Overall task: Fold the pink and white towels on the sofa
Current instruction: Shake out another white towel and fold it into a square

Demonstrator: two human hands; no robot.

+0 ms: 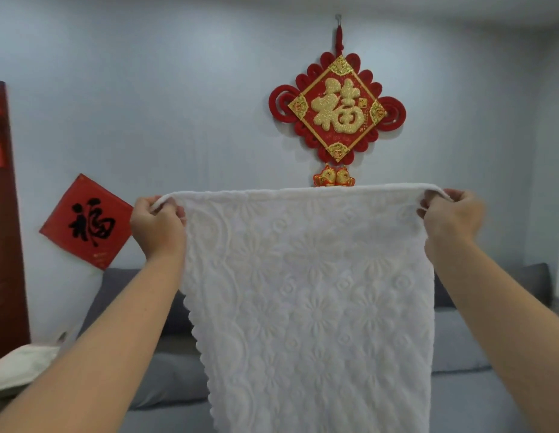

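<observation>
A white towel [309, 301] with an embossed flower pattern and a scalloped left edge hangs straight down in front of me, stretched wide at its top. My left hand [156, 226] grips the top left corner, and my right hand [450, 220] grips the top right corner. Both arms are held out at about head height above the grey sofa [478, 354]. The towel's lower end runs out of the bottom of the view. No pink towel shows.
Behind the towel, a red and gold knot ornament [337, 107] hangs on the pale wall. A red paper square [87, 221] sticks to the wall at left. A white bag [22, 365] lies at the sofa's left end, beside a dark red door [3, 214].
</observation>
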